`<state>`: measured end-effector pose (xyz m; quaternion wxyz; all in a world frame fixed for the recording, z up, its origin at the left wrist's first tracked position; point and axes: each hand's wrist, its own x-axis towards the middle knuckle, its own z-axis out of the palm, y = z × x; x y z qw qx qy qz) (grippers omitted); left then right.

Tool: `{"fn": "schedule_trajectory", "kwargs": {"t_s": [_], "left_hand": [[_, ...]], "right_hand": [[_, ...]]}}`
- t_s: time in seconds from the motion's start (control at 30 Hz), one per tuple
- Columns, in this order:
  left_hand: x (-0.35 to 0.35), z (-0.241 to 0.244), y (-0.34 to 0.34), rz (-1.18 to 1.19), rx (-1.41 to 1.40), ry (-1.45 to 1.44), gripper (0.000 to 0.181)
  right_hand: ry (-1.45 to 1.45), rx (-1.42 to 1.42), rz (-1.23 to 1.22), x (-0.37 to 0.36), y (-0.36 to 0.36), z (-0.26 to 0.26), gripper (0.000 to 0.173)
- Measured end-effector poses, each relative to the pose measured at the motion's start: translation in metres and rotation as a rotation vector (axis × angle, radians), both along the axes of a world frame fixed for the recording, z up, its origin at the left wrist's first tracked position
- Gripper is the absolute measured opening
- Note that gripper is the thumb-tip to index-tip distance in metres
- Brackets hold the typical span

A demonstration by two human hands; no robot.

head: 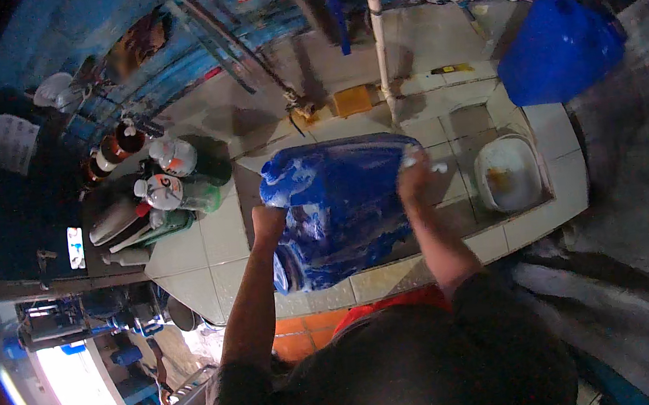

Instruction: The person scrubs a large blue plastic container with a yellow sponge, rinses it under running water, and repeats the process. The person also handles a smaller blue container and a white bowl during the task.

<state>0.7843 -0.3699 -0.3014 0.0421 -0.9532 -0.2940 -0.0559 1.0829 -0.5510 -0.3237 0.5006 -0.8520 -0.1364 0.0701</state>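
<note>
A large blue plastic jug [354,199] lies on its side across a white-tiled sink [443,189], streaked with white suds. My left hand [270,222] grips it at the neck end, its fingers mostly hidden by the plastic. At the opposite end, my right hand [415,177] is blurred and bent against the jug's edge. White patches, possibly foam, show around those fingers; whether they hold anything is unclear. To the right, a white plastic basin [508,174] with a yellowish patch inside sits in the sink.
Several plastic bottles [170,190] crowd the left counter. Another blue container [562,52] stands at the right corner. A pale vertical pipe [378,34] rises behind the sink, beside a faucet [303,108]. A yellow sponge [352,101] and a utility knife [452,69] lie along the back ledge.
</note>
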Motion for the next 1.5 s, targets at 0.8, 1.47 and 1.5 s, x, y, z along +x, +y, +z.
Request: {"fn": "schedule_trajectory", "kwargs": {"t_s": [0.8, 1.47, 1.5], "left_hand": [[-0.001, 0.013, -0.033, 0.389, -0.298, -0.048, 0.014], [-0.006, 0.024, -0.026, 0.970, -1.051, -0.965, 0.013], [-0.011, 0.020, -0.025, 0.965, -1.054, -0.971, 0.012]], "right_hand": [[0.091, -0.083, 0.420, -0.052, -0.021, -0.042, 0.055], [0.436, 0.407, 0.381, -0.121, -0.054, -0.040, 0.050], [0.146, 0.307, 0.455, -0.135, -0.062, -0.036, 0.048]]}}
